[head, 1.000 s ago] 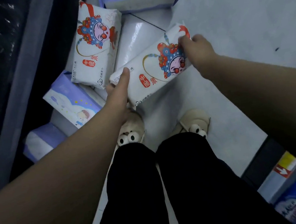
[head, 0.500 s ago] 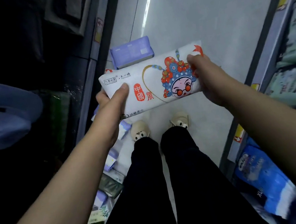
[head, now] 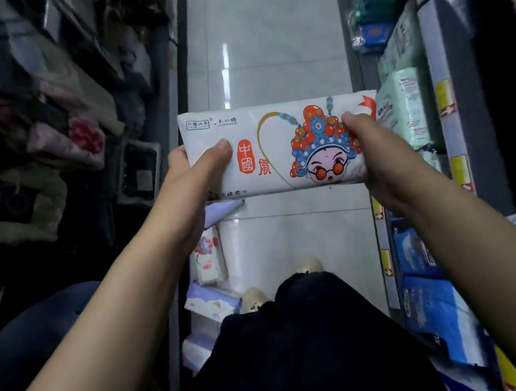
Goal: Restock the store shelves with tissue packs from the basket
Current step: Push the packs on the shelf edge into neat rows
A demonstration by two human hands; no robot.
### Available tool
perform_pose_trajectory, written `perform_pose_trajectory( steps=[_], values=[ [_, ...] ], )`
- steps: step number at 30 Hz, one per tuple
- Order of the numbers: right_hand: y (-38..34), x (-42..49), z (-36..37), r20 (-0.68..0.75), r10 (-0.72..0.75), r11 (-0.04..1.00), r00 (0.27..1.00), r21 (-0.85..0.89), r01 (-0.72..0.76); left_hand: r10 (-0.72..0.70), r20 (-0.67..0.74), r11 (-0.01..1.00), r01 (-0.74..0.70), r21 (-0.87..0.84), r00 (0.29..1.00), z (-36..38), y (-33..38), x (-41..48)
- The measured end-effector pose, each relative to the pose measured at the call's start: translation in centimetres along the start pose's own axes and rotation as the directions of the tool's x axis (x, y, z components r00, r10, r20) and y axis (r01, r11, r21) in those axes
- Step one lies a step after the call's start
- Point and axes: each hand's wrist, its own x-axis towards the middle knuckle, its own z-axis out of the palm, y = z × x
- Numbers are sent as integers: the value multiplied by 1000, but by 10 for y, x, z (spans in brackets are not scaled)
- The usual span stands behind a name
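Note:
A white tissue pack (head: 274,132) printed with a cartoon opera face and red characters is held level in front of me, above the aisle floor. My left hand (head: 193,175) grips its left end with the thumb on top. My right hand (head: 374,151) grips its right end, thumb over the printed headdress. Below on the floor lie another opera-face pack (head: 207,259) and a pale blue pack (head: 212,302). No basket shows.
Shelves on the right (head: 449,140) carry green-white packs (head: 407,106) and blue packs (head: 433,303), with yellow price tags on the edges. Dark shelving with bagged goods (head: 40,134) lines the left. A narrow tiled aisle (head: 267,43) runs ahead; my legs and slippers (head: 255,299) are below.
Both hands have lifted the pack from near the floor up to chest height and turned it level. The view has swung up from the floor to the aisle and shelves.

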Motion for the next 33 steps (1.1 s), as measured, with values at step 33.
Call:
perform_pose_trajectory(
  steps=[33],
  values=[
    [-109,-227,-157,-979,-23,824,201,96,559,72,977,791,-608,66,199,339,198,-48]
  ],
)
